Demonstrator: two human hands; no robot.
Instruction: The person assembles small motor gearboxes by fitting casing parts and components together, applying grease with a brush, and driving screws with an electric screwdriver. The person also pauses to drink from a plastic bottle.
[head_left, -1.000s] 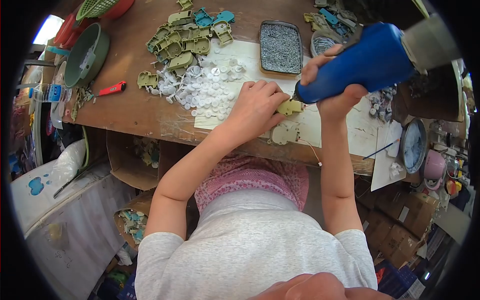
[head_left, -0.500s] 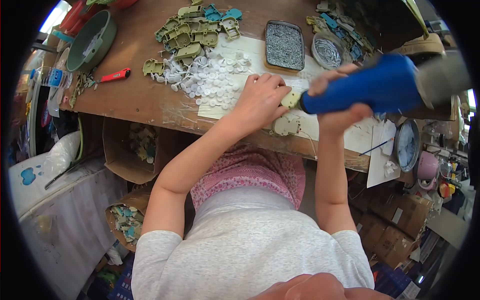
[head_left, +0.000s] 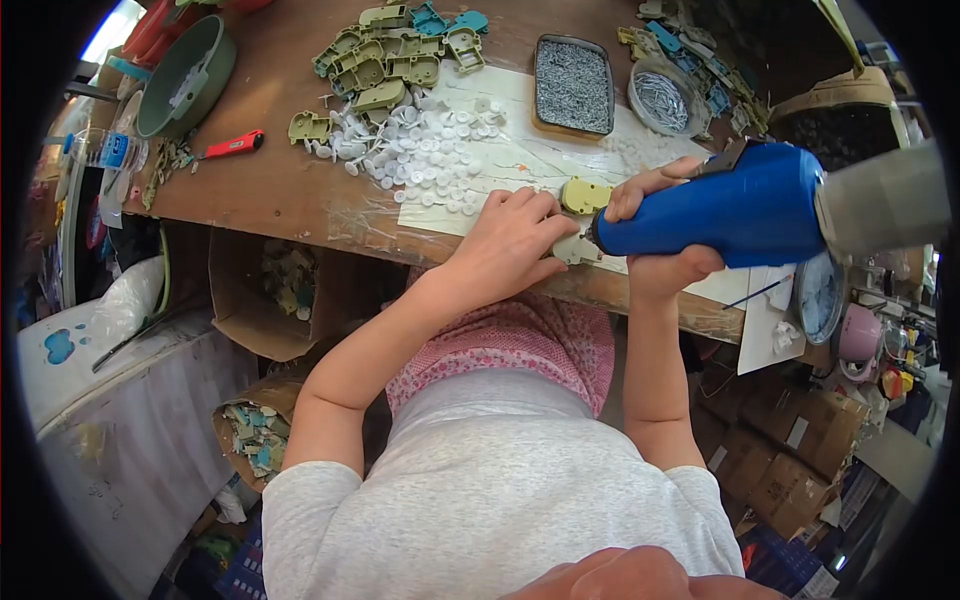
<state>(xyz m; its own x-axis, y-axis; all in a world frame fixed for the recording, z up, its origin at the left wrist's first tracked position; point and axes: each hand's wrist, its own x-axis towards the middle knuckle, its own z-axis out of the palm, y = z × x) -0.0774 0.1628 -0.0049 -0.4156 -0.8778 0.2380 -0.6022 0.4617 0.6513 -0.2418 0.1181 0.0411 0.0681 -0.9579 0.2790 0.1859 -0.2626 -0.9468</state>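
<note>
My right hand [head_left: 660, 272] is wrapped around a blue electric screwdriver [head_left: 735, 205], held almost level. Its tip points left and meets a pale plastic housing [head_left: 578, 249] near the table's front edge. My left hand [head_left: 515, 240] grips that housing from the left, with the thumb toward me and the fingers over its far side. How far the tip goes into the housing is hidden. Just beyond lies a yellow-green plastic housing [head_left: 585, 195], apart from my fingers. White round plastic pieces [head_left: 430, 155] are heaped left of my left hand.
A tray of small metal screws [head_left: 573, 88] and a round tub of metal pins [head_left: 660, 98] stand farther back. Green and blue housings [head_left: 385, 65] are piled at the back left. A red cutter [head_left: 232, 146] and a green basin [head_left: 190, 80] lie left. Cardboard boxes [head_left: 265, 290] sit below.
The screwdriver has shifted from the yellow-green housing to the paler one nearer me. My left hand has let go of the first housing and moved toward me onto the second.
</note>
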